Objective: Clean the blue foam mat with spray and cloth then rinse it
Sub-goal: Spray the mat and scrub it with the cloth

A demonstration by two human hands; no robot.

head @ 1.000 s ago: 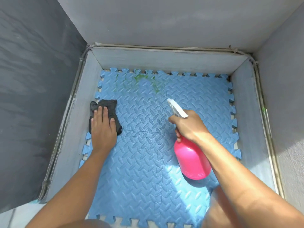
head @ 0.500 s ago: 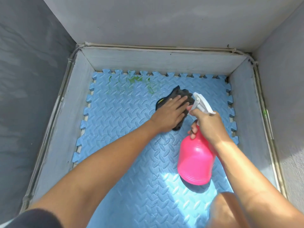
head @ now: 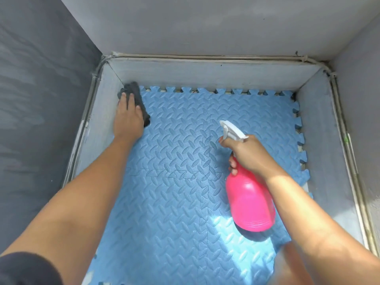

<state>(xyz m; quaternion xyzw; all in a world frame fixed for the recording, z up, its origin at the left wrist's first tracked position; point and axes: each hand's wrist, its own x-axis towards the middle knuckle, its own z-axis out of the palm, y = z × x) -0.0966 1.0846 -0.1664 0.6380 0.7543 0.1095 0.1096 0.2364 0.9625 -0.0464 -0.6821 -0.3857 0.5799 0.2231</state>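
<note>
A blue foam mat (head: 176, 194) of interlocking tiles with a raised pattern covers the floor of a grey walled recess. My left hand (head: 128, 118) lies flat on a dark grey cloth (head: 136, 95) at the mat's far left corner, pressing it against the mat and the left wall. My right hand (head: 248, 155) grips the neck of a pink spray bottle (head: 249, 202) with a white trigger head (head: 232, 130), held above the right half of the mat, nozzle pointing to the far left. No green marks show on the far edge of the mat.
Low grey walls (head: 205, 76) enclose the mat on the left, far and right sides, with taller grey walls behind them. A pipe (head: 349, 161) runs along the right rim. A patch of sunlight falls on the mat near the bottle. My knee (head: 292, 264) shows at the bottom right.
My left hand has swept the cloth from the mat's far middle to the far left corner. The green marks along the far edge are gone. The bottle has stayed roughly in place.
</note>
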